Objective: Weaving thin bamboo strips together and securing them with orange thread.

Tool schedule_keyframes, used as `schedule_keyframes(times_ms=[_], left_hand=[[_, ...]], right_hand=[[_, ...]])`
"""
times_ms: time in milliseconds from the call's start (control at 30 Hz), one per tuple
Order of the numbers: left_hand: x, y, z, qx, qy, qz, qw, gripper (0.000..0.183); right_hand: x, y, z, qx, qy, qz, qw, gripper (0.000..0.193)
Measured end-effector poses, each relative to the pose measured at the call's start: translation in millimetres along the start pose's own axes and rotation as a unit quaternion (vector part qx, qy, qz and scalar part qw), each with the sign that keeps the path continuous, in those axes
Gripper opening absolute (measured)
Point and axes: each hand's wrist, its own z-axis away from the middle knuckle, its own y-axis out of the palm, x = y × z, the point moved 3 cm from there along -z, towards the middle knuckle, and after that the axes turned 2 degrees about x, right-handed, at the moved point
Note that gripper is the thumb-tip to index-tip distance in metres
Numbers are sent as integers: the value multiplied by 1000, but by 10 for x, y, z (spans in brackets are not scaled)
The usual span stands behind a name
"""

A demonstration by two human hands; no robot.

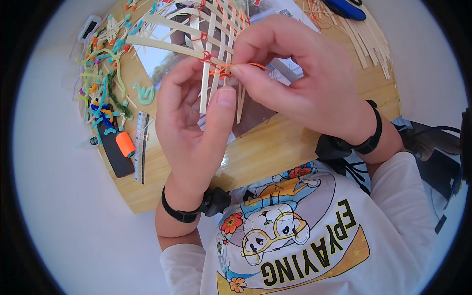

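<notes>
A lattice of pale bamboo strips [205,91], bound at its crossings with red and orange thread, stands between my hands at the top middle. My left hand [189,128] grips its lower end, the thumb in front of the strips and the fingers curled behind and beside them. Over on the right, my right hand [309,81] pinches orange thread [258,65] between thumb and forefinger, close against a strip crossing. A short tail of that thread sticks out to the right under the forefinger. The far part of the lattice runs out of the picture's top edge.
Loose bamboo strips [366,42] and a blue-and-black handled tool [350,9] lie at the far right. Pipe-cleaner pieces [115,73] crowd the left, near an orange thread spool [125,144], a dark flat slab [117,160] and a clear ruler [141,147]. Printed sheets [157,56] lie beneath.
</notes>
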Motion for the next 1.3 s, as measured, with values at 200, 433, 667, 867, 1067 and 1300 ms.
schedule_keyframes(times_ms=[200,433,667,867,1067,1300], left_hand=[[-17,6,12,4,1,-19,1000,46],[-20,-29,11,37,51,2,998,49],[9,-95,-13,-19,-43,3,999,30],[44,-79,-20,-56,-12,-31,998,16],[60,-94,-33,-45,-39,23,998,16],[92,-99,-27,-11,-17,51,999,15]], right_hand=[[-12,-3,1,16,23,-13,1000,11],[-37,17,-10,-35,-26,-32,999,11],[-78,62,-14,-74,-54,-135,987,12],[71,-69,-60,41,57,-75,995,12],[66,-77,-34,19,36,-78,996,11],[82,-83,-36,23,53,-89,994,11]])
